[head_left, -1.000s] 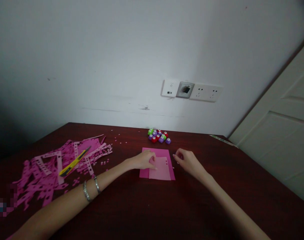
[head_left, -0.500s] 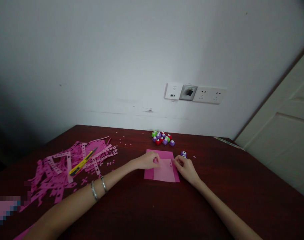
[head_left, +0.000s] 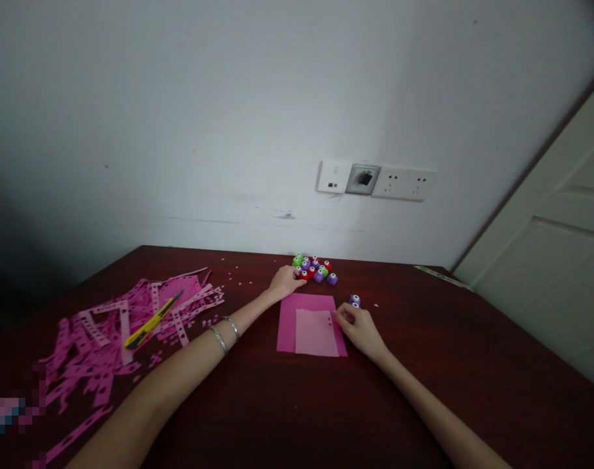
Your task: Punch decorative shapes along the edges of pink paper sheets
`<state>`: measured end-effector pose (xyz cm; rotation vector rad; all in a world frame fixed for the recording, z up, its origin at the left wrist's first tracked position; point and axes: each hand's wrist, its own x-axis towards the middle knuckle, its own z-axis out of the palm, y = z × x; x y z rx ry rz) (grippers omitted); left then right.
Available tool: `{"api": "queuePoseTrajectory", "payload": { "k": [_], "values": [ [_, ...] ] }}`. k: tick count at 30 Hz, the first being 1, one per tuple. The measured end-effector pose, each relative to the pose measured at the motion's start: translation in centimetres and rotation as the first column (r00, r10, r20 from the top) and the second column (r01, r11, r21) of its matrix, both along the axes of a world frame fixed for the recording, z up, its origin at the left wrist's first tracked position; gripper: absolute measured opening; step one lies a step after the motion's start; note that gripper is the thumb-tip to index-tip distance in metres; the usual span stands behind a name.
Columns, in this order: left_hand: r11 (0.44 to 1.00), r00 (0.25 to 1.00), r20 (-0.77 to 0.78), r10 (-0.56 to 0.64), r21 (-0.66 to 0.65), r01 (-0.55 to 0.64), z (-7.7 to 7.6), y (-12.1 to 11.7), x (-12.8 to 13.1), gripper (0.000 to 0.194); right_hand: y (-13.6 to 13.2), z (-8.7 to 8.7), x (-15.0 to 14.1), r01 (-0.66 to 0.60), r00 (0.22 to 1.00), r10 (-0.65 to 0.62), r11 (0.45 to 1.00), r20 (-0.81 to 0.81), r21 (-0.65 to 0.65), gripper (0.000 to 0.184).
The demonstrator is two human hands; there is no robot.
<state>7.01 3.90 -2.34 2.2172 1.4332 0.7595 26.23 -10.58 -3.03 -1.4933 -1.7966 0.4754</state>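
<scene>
Reddish table [head_left: 258,404], hands [head_left: 363,329] near pink sheets [head_left: 316,333]

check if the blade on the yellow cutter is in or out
Out: a slim grey blade shows past the yellow body of the cutter, at the end farther from the person.
</scene>
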Motion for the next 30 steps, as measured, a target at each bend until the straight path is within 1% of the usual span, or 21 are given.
{"api": "queuePoseTrajectory", "payload": {
  "k": [6,12,17,21,24,26,30],
  "values": [
    [0.999,0.997,-0.074,0.032,0.040,-0.029,0.1,0.1,0.6,0.024,0.2,0.0,0.1,-0.003,0.999,0.002,1.000,-0.034,-0.022,0.027],
    [0.996,0.981,-0.170,0.094,0.026,-0.090,0.3,-0.5,0.9,0.024,0.3,-0.1,0.2,0.006,0.999,-0.006,1.000,-0.034,-0.027,0.027],
    [0.992,0.975,-0.183,0.122,0.050,-0.115,0.3,-0.7,1.2,0.022,0.3,-0.1,0.1,0.008,0.999,-0.009,1.000,-0.049,-0.021,0.026],
    [0.996,0.989,-0.122,0.078,0.051,-0.072,0.2,-0.3,0.9,0.018,0.3,-0.1,0.1,0.000,0.998,-0.002,0.999,-0.061,-0.040,0.025],
    [0.997,0.997,-0.061,0.049,0.066,-0.045,0.5,-0.2,0.3,0.016,0.3,0.0,0.1,-0.007,0.998,0.004,0.999,-0.066,-0.043,0.024],
    [0.996,1.000,-0.011,0.014,0.084,-0.013,1.2,-0.6,-0.3,0.017,0.2,0.0,0.1,-0.005,0.998,0.002,0.999,-0.064,-0.037,0.024],
    [0.987,0.986,0.094,-0.138,0.093,0.129,3.3,-2.7,-1.6,0.020,0.3,0.0,0.2,-0.006,0.998,0.004,0.999,-0.066,-0.035,0.023]
  ]
}}
